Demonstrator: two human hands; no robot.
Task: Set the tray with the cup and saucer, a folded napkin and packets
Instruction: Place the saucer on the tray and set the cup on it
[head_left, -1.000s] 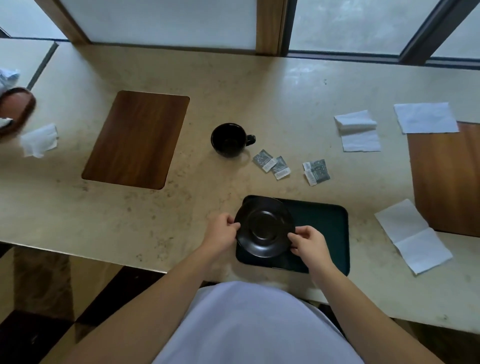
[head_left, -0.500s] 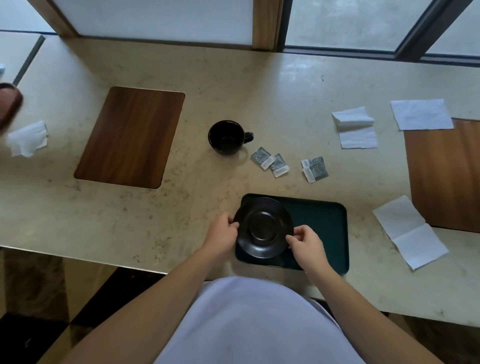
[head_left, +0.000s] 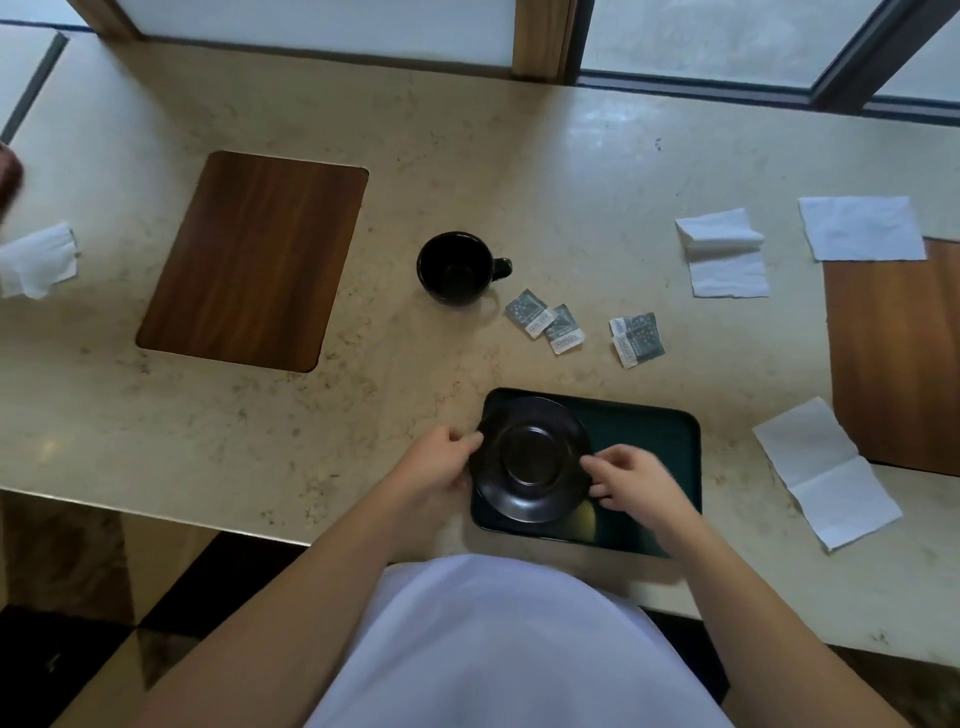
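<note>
Both forearms reach in over the counter edge. The left hand (head_left: 441, 467) and right hand (head_left: 631, 480) pinch opposite rims of a black saucer (head_left: 530, 460) over the dark tray's (head_left: 654, 457) left end.

Pale lavender top (head_left: 498, 649) (forearms bare, no sleeves).

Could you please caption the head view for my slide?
Both hands, left hand and right hand, hold black saucer on green tray.
</note>
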